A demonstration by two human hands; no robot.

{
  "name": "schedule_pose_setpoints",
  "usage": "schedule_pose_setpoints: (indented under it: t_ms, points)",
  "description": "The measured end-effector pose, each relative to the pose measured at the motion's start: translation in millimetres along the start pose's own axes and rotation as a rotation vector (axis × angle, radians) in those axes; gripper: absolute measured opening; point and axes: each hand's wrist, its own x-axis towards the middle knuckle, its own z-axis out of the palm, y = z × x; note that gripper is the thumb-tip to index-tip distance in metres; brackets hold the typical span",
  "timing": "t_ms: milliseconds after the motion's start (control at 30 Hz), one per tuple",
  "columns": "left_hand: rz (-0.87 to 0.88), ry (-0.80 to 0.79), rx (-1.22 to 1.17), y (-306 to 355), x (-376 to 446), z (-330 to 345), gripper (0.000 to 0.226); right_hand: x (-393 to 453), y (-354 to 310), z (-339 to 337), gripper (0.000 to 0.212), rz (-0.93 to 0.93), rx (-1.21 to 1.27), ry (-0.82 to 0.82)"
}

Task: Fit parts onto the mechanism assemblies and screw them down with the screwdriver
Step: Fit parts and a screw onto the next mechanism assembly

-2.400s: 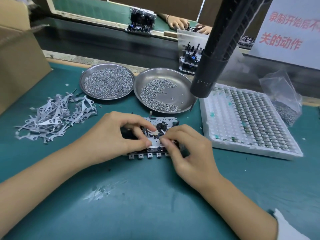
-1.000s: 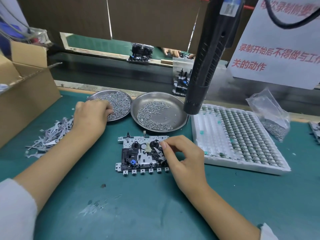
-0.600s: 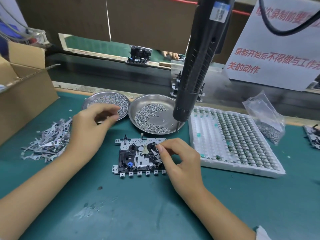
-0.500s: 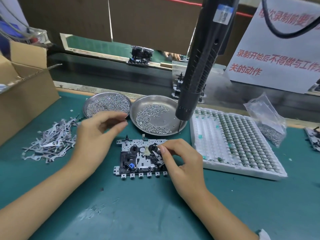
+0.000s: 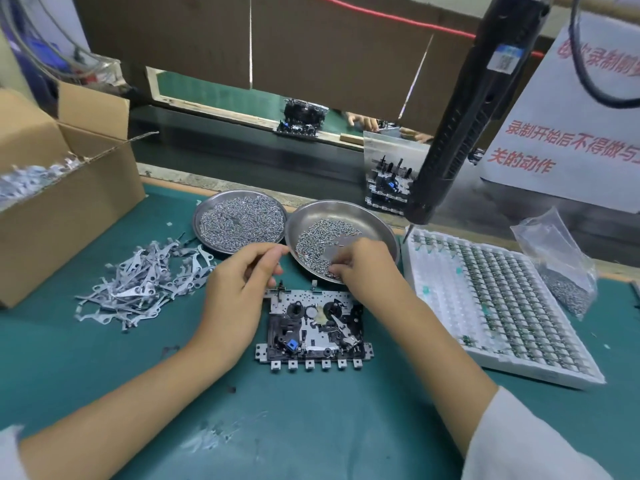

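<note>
One mechanism assembly (image 5: pixel 313 330) lies flat on the mat before you, parts fitted, nothing visibly driven yet. Your left hand (image 5: pixel 239 289) hovers just beside it, fingertips pinched; contents too small to tell. Your right hand (image 5: pixel 363 268) picks among screws in the near dish (image 5: pixel 375 220). Screwdriver (image 5: pixel 460 109) hangs untouched above.

We see two shiny steel dishes (image 5: pixel 377 220) at twelve o'clock, dull stamped metal levers (image 5: pixel 138 285) at nine, matt brown cardboard box (image 5: pixel 69 209), white plastic tray (image 5: pixel 433 292) at three.
</note>
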Motion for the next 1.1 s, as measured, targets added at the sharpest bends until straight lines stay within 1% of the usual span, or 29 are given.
schedule_pose_setpoints:
  t_ms: [100,200,267,333,433,600,733,900,1100]
  points:
    - [-0.028,0.000,-0.013,-2,1,-1,0.021,2,0,2,0.019,0.017,0.009,0.052]
    - [-0.081,-0.016,-0.109,-1,2,1,0.015,-3,3,3,0.015,-0.017,0.031,0.129]
    - [-0.114,-0.026,-0.185,1,3,1,0.007,-6,5,4,0.016,-0.036,0.030,0.137]
    - [-0.113,-0.035,-0.213,2,3,1,0.008,-7,5,4,0.019,-0.047,0.036,0.131]
    - [-0.093,-0.049,-0.203,3,1,0,0.017,-7,4,3,0.017,-0.038,0.012,0.119]
    - [-0.079,-0.032,-0.182,5,1,0,0.020,-7,6,4,0.024,-0.003,-0.061,0.069]
    - [-0.080,-0.028,-0.181,7,-1,1,0.016,-7,7,2,0.018,0.018,-0.070,0.091]
    - [-0.064,-0.045,-0.174,11,-4,2,0.011,-5,6,2,0.017,0.037,0.000,0.073]
    - [-0.063,-0.042,-0.145,12,-5,2,0.008,-3,8,5,0.015,-0.024,0.015,0.105]
